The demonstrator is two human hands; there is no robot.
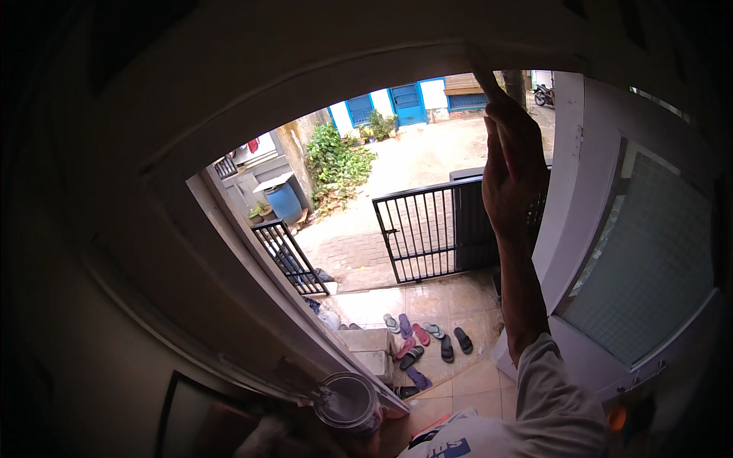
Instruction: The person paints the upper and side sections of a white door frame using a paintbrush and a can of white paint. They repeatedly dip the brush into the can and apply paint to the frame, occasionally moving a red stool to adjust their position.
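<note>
My right hand (515, 156) is raised to the top of the doorway, fingers closed around a slim, stick-like thing (482, 76). Its upper end meets the shaded underside of the door frame (359, 65); from here I cannot make out exactly what it is. Low in the view, close to me, is a round bucket (345, 403) with a pale grey, paint-like coating inside. A dim, blurred shape like my left arm (267, 437) lies beside the bucket. The fingers of my left hand are lost in shadow, so whether they grip the bucket does not show.
Several sandals (421, 334) lie on the tiled floor outside, beside concrete blocks (370, 351). A white door with a glass pane (641, 252) stands at the right. Beyond is a black metal gate (420, 233), partly swung open, and a blue barrel (284, 203).
</note>
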